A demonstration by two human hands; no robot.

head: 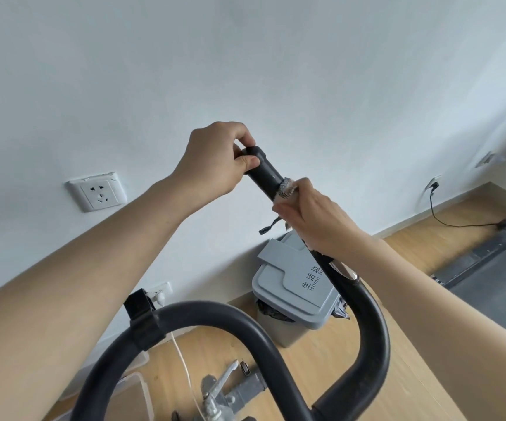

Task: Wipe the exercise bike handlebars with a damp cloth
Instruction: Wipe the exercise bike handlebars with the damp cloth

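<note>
Up top, left hand [215, 159] pinches the bar [265, 170] tip; right hand [312, 217] grips the cloth [286, 189] wrapped round it. Below, lidded bin [294, 287], black bag [271, 309] inside, against the wall [306, 71].

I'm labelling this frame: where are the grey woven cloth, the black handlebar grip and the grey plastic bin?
grey woven cloth [287, 189]: head view, bunched fold.
black handlebar grip [265, 169]: head view, bare upper tube.
grey plastic bin [276, 275]: head view, lid.

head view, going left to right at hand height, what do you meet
wall socket → left hand pinching the handlebar end → cloth → right hand holding it on the bar → black cable at the far wall
</note>
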